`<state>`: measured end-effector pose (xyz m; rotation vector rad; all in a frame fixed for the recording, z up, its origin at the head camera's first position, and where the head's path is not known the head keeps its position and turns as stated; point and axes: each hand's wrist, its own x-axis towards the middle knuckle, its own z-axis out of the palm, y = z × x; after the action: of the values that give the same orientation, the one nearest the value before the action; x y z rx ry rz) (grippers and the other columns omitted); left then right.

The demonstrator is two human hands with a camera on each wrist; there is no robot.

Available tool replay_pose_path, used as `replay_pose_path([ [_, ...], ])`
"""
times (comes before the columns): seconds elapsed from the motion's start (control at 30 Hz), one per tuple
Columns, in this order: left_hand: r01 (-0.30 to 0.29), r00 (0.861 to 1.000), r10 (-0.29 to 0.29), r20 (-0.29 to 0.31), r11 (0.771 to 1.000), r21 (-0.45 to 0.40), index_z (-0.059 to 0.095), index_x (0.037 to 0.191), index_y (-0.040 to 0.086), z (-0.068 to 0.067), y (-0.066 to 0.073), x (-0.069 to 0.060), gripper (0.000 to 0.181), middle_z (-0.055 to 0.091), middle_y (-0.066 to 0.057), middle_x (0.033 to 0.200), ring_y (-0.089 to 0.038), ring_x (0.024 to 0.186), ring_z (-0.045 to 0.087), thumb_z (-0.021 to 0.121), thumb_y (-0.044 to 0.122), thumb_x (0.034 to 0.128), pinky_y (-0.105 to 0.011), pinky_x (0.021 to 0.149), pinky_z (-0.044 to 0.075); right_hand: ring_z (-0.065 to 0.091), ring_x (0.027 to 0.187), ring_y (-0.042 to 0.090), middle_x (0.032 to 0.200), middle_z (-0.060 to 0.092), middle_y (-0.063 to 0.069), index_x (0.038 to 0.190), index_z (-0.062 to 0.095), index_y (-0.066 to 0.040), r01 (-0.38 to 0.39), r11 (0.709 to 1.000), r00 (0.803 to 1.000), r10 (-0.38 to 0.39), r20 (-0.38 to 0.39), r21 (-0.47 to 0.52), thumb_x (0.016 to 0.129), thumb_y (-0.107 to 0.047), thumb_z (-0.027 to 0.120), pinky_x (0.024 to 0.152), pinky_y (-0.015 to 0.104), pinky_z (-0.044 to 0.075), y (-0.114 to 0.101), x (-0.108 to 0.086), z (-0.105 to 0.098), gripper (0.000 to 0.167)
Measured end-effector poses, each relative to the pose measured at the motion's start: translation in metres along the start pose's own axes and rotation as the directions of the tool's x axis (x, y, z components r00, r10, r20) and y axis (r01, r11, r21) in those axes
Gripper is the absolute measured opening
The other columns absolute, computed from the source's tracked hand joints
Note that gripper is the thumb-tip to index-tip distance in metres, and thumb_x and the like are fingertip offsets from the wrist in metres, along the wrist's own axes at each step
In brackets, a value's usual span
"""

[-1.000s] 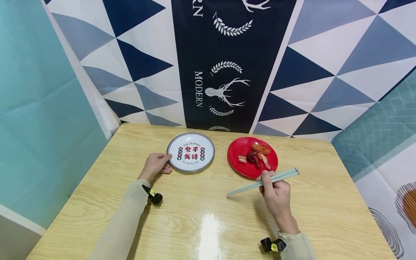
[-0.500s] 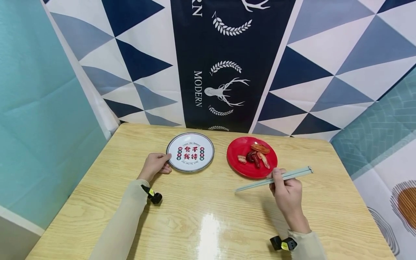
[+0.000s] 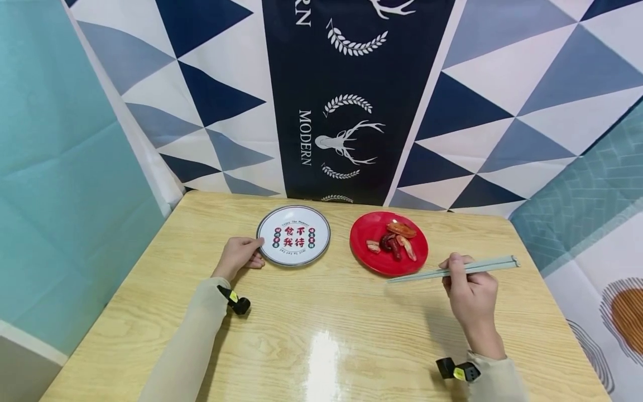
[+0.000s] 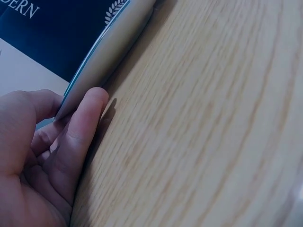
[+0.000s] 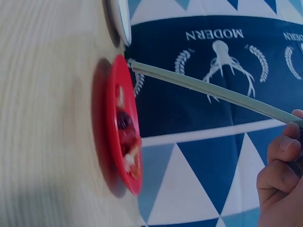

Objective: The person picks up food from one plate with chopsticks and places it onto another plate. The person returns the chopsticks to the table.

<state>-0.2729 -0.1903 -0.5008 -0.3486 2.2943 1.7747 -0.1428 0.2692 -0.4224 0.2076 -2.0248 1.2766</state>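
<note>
A white plate (image 3: 293, 254) with printed characters lies left of centre on the table; the left hand (image 3: 238, 258) pinches its left rim. In the left wrist view, the left hand (image 4: 52, 151) has its thumb above the rim (image 4: 94, 61) and fingers beneath. The right hand (image 3: 472, 290) grips pale green chopsticks (image 3: 489, 264), tips pointing left just in front of a red plate (image 3: 364, 257). On that plate rest several food pieces (image 3: 394, 249). The right wrist view shows the chopsticks (image 5: 208, 89) held by the right hand (image 5: 284, 179), above the red plate (image 5: 115, 137).
The wooden table (image 3: 281, 329) reaches back to a patterned cloth backdrop (image 3: 346, 67). A teal cloth (image 3: 65, 184) hangs at the left, and another patterned cloth (image 3: 593, 223) is at the right.
My right hand has moved to the right with the chopsticks, away from the red plate's front edge. The left hand and both plates have stayed put.
</note>
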Motion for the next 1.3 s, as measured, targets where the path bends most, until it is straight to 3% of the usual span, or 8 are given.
replay_pose_path([
  [0.3, 0.001, 1.000, -0.002, -0.006, 1.000, -0.005, 0.070, 0.112, -0.008, 0.000, -0.001, 0.001, 0.040, 0.066, -0.007, 0.073, -0.014, 0.059, 0.072, 0.063, 0.031, 0.1036, -0.030, 0.065, 0.068, 0.045, 0.042, 0.001, 0.055, 0.056, -0.009, 0.078, 0.068, 0.010, -0.028, 0.999, 0.996, 0.030, -0.089, 0.015, 0.106, -0.006, 0.051, 0.038, 0.013, 0.036, -0.001, 0.008, -0.017, 0.036],
  [0.53, 0.006, 1.000, -0.006, -0.012, 1.000, -0.005, 0.071, 0.112, -0.007, 0.002, 0.000, -0.001, 0.040, 0.066, -0.007, 0.073, -0.014, 0.059, 0.072, 0.063, 0.031, 0.1037, -0.030, 0.065, 0.068, 0.046, 0.043, 0.001, 0.058, 0.058, -0.005, 0.081, 0.063, 0.022, 0.097, 0.984, 0.984, -0.072, -0.160, 0.152, 0.109, -0.006, 0.047, 0.038, 0.013, 0.035, 0.006, 0.006, -0.025, 0.043],
  [0.63, 0.010, 1.000, -0.010, -0.020, 1.000, 0.002, 0.071, 0.112, -0.006, 0.002, 0.000, -0.001, 0.040, 0.066, -0.006, 0.073, -0.013, 0.058, 0.072, 0.062, 0.032, 0.1038, -0.030, 0.064, 0.068, 0.046, 0.043, 0.000, 0.057, 0.058, -0.006, 0.080, 0.063, 0.022, 0.109, 0.981, 0.980, -0.080, -0.182, 0.157, 0.109, -0.008, 0.046, 0.038, 0.013, 0.034, 0.007, 0.005, -0.027, 0.045],
  [0.93, 0.014, 1.000, -0.014, -0.017, 1.000, 0.003, 0.070, 0.111, -0.007, 0.001, 0.000, 0.000, 0.040, 0.066, -0.006, 0.073, -0.013, 0.059, 0.072, 0.062, 0.032, 0.1039, -0.030, 0.065, 0.068, 0.048, 0.042, 0.001, 0.058, 0.061, -0.008, 0.077, 0.068, 0.017, 0.037, 0.997, 0.977, -0.023, -0.211, 0.061, 0.104, -0.004, 0.053, 0.039, 0.011, 0.037, 0.005, 0.007, -0.030, 0.037],
  [1.17, 0.013, 1.000, -0.013, -0.021, 1.000, -0.010, 0.071, 0.115, -0.006, 0.002, -0.001, 0.001, 0.041, 0.067, -0.006, 0.073, -0.014, 0.058, 0.072, 0.063, 0.032, 0.1032, -0.031, 0.065, 0.068, 0.053, 0.043, 0.004, 0.059, 0.064, 0.000, 0.085, 0.067, 0.024, 0.029, 0.988, 0.980, 0.001, -0.200, 0.150, 0.100, 0.005, 0.056, 0.037, 0.012, 0.040, 0.000, 0.007, -0.027, 0.026],
  [1.3, 0.011, 1.000, -0.011, -0.022, 1.000, -0.002, 0.071, 0.114, -0.006, 0.001, 0.000, 0.001, 0.041, 0.067, -0.006, 0.073, -0.014, 0.058, 0.072, 0.063, 0.033, 0.1033, -0.031, 0.064, 0.068, 0.054, 0.043, 0.002, 0.061, 0.065, -0.003, 0.089, 0.069, 0.022, 0.021, 0.993, 0.984, 0.000, -0.179, 0.114, 0.100, 0.005, 0.057, 0.036, 0.011, 0.040, 0.001, 0.006, -0.026, 0.023],
])
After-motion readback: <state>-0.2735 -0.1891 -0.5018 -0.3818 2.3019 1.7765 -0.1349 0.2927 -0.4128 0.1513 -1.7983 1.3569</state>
